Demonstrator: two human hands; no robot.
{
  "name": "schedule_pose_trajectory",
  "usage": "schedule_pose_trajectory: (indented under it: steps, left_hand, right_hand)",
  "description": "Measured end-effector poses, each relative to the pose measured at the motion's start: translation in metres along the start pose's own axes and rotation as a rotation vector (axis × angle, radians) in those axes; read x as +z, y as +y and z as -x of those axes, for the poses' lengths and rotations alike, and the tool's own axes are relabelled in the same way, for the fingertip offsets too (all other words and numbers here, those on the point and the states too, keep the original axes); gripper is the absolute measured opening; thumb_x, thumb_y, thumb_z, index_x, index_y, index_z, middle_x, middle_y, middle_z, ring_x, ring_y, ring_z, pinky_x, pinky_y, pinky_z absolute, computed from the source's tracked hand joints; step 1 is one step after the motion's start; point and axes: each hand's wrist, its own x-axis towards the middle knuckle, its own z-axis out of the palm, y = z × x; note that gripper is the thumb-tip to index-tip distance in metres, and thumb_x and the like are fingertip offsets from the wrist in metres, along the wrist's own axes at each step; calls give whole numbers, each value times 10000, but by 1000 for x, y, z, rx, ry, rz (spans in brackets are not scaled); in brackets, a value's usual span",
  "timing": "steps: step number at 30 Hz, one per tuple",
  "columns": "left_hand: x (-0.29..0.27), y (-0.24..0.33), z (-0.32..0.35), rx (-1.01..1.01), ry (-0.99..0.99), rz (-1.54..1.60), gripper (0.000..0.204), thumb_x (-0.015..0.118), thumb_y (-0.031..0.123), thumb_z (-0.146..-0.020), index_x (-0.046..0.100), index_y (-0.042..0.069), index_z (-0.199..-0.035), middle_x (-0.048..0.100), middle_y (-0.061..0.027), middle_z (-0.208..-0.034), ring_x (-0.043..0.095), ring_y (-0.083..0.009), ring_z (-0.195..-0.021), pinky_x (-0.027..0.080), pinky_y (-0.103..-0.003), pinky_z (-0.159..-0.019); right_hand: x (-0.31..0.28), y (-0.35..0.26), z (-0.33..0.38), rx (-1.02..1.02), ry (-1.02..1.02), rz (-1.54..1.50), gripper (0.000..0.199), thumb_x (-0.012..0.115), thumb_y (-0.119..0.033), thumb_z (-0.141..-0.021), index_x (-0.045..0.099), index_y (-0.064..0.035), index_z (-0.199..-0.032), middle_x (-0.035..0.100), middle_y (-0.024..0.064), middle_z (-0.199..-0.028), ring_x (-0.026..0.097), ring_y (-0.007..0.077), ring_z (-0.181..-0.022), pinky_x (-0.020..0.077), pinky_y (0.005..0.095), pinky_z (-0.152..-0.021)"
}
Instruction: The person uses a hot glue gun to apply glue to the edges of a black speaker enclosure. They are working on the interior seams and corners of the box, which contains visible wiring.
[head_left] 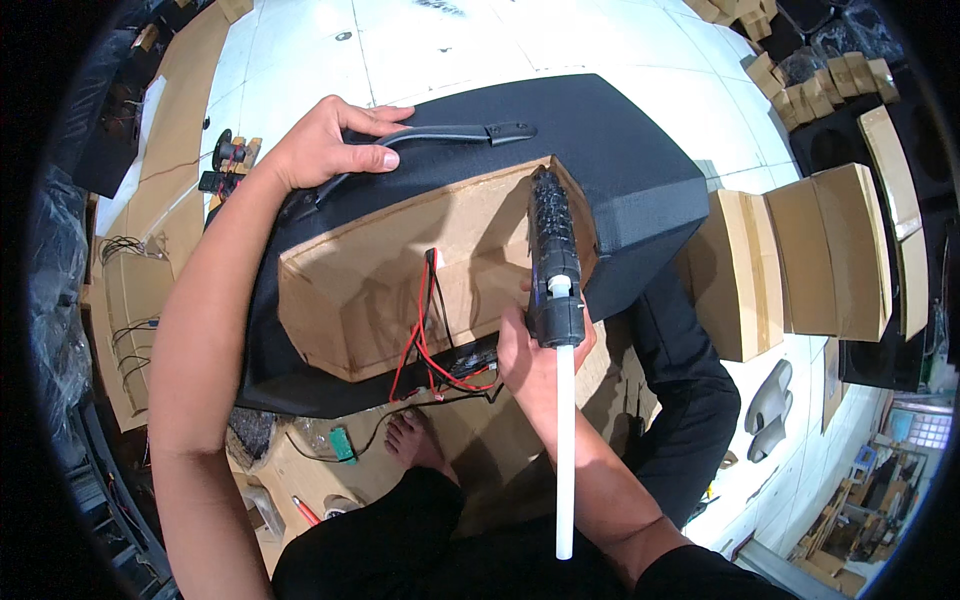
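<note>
A black-covered speaker box (pixel 645 170) rests tilted before me, its bare wooden inside showing through a long opening. My left hand (pixel 325 145) is closed round the black carry handle (pixel 450 132) on its upper side, thumb and fingers to either side of the strap. In my right hand (pixel 535 360) is a black hot glue gun (pixel 553 240), its nozzle end reaching into the right part of the opening. A long white glue stick (pixel 566 450) sticks out of its back toward me. Red and black wires (pixel 425 325) hang out of the opening; their ends lie near my right hand.
Under the box lies cardboard (pixel 530 440), with my bare foot (pixel 412 440) on it. A green connector (pixel 343 445) and a red pen-like tool (pixel 306 510) lie nearby. Folded cardboard pieces (pixel 740 270) stand at right, near grey slippers (pixel 770 410). Black speaker boxes line the edges.
</note>
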Motion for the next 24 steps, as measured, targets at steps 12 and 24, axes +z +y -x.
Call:
schedule_pose_trajectory:
  steps: [12, 24]
  left_hand:
    - [2, 5, 0, -22, 17, -47, 555, 868, 291, -759, 731, -25, -1194, 634, -205, -1387, 530, -325, -1384, 360, -411, -1181]
    - [1, 6, 2, -28, 4, -41, 566, 881, 306, -753, 734, -17, -1195, 633, -197, -1392, 534, -324, -1382, 372, -401, -1176]
  right_hand:
    - [0, -4, -3, -93, 16, 20, 220, 650, 12, -708, 555, 35, -905, 546, 191, -795, 565, 413, -669, 482, 445, -630]
    - [-5, -19, -6, -32, -37, 82, 245, 632, 4, -745, 585, 51, -981, 569, 218, -844, 590, 438, -754, 495, 463, -697]
